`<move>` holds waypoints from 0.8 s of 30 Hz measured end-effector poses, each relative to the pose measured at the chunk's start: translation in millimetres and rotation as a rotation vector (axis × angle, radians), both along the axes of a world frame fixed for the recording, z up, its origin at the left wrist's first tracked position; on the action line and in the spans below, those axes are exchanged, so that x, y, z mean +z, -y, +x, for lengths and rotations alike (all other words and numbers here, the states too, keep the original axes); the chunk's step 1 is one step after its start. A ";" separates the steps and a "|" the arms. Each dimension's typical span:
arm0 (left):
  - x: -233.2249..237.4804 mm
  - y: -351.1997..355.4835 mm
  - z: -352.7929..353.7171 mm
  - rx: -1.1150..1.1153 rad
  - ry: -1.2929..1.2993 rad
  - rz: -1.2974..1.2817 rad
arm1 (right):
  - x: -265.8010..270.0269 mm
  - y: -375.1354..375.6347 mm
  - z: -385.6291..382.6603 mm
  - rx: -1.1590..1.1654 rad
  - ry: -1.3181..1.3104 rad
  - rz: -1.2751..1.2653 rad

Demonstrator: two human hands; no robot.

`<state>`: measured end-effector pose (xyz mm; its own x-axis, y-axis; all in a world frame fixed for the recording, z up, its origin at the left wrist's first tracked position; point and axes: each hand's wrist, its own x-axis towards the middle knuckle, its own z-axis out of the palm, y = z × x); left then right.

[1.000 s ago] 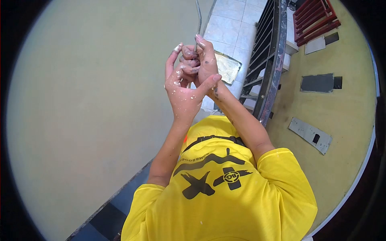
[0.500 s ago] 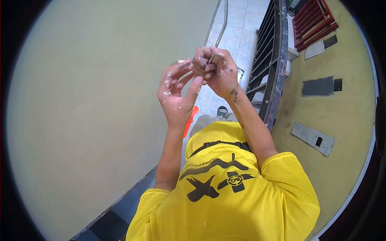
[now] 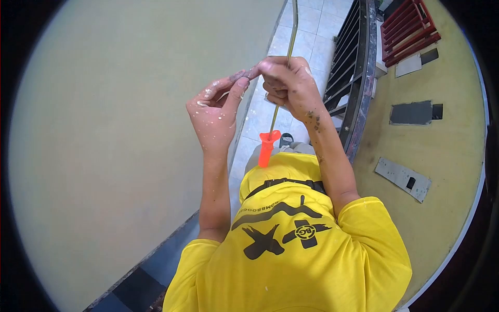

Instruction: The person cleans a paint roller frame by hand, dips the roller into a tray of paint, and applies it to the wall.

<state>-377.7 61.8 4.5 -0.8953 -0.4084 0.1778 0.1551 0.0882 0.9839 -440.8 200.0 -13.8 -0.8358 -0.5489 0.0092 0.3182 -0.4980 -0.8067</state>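
My right hand is closed around a thin, bent metal rod that looks like a paint roller frame. Its far end runs out of view at the top. Below the hand, the rod ends in a bright orange handle, hanging in front of my waist. My left hand has thumb and forefinger pinched together, right beside the fingertips of my right hand. Whatever sits in that pinch, if anything, is too small to make out. Pale paint specks dot the left hand; dark smudges mark both hands and the right wrist.
A broad plain wall fills the left side. On the right stands a dark metal railing, with a yellowish wall beyond it carrying grey plates and a red slatted frame. Pale floor tiles lie between.
My left hand has moved left and its open fingers have come together in a pinch. The orange handle has swung right into fuller view, and the rod hangs straighter below my right hand.
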 end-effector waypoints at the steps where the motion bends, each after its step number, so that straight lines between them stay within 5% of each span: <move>1: 1.7 1.0 0.0 -0.015 0.035 0.028 | -0.6 -1.8 -1.6 0.023 0.028 -0.053; 11: -13.5 9.8 -6.3 -0.245 0.125 0.328 | -8.6 -4.1 -5.4 0.067 0.065 -0.096; 24: -18.7 6.8 -10.1 -0.453 0.011 0.276 | -15.4 -8.6 -8.7 0.092 0.054 -0.141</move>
